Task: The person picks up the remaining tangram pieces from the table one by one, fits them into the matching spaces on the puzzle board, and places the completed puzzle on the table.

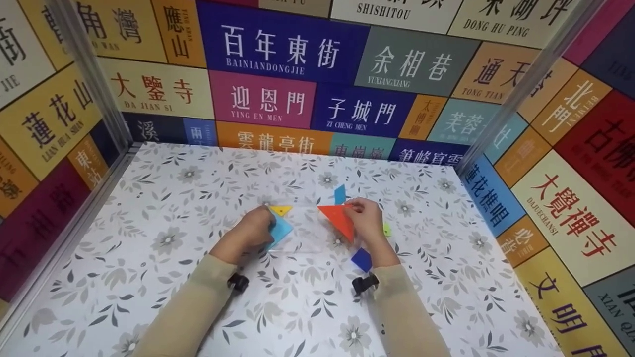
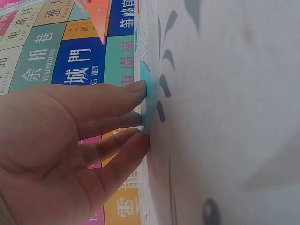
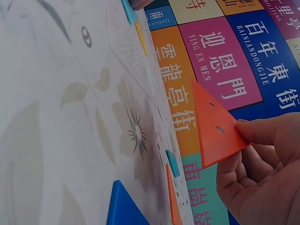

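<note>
My right hand (image 1: 367, 218) pinches an orange triangle (image 1: 340, 220) by one corner, holding it raised above the table. Two small round marks show on its face in the right wrist view. My left hand (image 1: 253, 228) rests its fingertips on a light-blue tangram piece (image 1: 282, 230), which lies flat at the left part of a clear, thin-edged tray (image 1: 303, 251). In the left wrist view, thumb and fingers reach down to that piece, only slightly bent. Beside it is a yellow triangle (image 1: 281, 210), partly covered by the left hand in the head view.
Around my right hand lie a blue parallelogram (image 1: 340, 194), a green piece (image 1: 387, 229) mostly hidden by the hand, and a dark-blue square (image 1: 362, 260). The right wrist view shows another orange piece (image 3: 173, 197) on the tabletop. Sign-covered walls (image 1: 278, 44) enclose the flower-patterned table (image 1: 163, 287).
</note>
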Demonstrator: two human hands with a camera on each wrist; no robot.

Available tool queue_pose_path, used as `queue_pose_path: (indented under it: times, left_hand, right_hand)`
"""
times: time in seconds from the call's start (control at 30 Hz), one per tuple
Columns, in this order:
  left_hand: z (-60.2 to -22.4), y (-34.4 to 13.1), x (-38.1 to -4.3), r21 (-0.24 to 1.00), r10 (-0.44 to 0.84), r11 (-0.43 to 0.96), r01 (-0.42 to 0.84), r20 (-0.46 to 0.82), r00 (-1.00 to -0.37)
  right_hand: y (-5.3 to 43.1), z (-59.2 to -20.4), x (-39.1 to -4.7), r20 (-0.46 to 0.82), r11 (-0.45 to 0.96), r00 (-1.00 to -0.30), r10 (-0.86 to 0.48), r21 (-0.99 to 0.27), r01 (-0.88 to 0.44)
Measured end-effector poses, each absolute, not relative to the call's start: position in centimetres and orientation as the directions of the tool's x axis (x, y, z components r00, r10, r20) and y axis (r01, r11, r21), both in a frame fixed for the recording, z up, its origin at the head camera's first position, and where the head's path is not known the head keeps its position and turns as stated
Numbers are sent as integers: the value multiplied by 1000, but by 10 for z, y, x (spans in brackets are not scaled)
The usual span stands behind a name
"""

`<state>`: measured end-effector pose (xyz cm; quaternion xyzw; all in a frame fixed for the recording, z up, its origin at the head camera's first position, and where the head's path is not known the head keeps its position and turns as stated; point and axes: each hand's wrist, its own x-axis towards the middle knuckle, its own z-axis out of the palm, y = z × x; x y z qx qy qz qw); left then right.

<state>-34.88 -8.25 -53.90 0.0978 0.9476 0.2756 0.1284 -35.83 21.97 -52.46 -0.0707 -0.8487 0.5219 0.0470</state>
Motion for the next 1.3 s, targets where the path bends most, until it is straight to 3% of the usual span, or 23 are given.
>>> queue_pose_path:
  times: [0.23,0.7,1.0,1.3]
  left_hand:
    - [-537,-82,-350,550,250,829,101,-203,-947]
    - [-537,-85,-350,540,275,829,145,-168,-947]
    - [-538,-84,-350,560,267,817,136,-159,-950]
    - [-541,-84,-351,539,259,831,136,-158,-953]
  right_hand:
    - [210,-521,-358,0,446,-985,174,-892,79]
    - [190,-521,-364,-96,307,-986,139,-942,135]
    - [180,-529,-368,-18,369,-992,122,-927,62]
    - [172,-536,-369,-66,315,-993,101,-944,95]
